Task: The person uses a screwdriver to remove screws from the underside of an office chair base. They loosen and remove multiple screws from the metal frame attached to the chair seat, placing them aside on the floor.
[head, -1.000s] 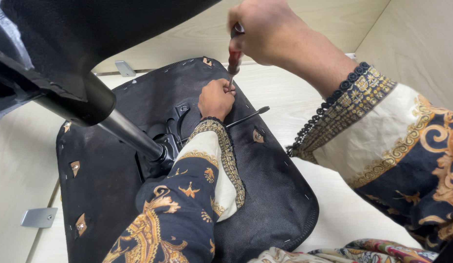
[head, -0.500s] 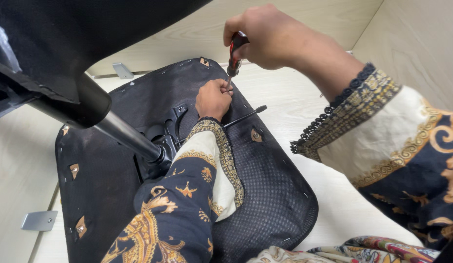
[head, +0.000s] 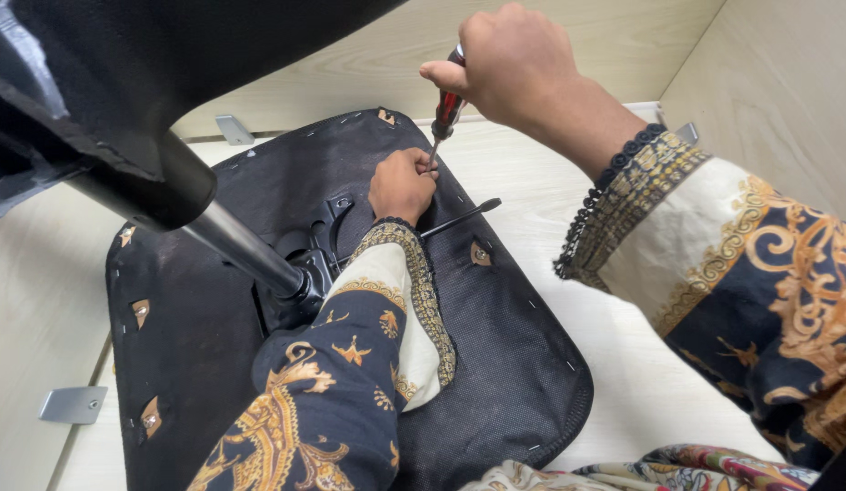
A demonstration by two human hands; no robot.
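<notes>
Black seat underside (head: 495, 364), right hand (head: 509, 64) gripping red screwdriver (head: 445, 111), left hand (head: 402, 185) steadying tip.

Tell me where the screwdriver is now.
In the head view, upper centre: the right hand grips the screwdriver, its tip down by the left hand on the black seat underside.

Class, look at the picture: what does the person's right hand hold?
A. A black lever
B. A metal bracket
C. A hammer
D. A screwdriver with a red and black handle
D: the right hand grips the screwdriver, its tip pointing down beside the left hand on the black seat underside.
</notes>
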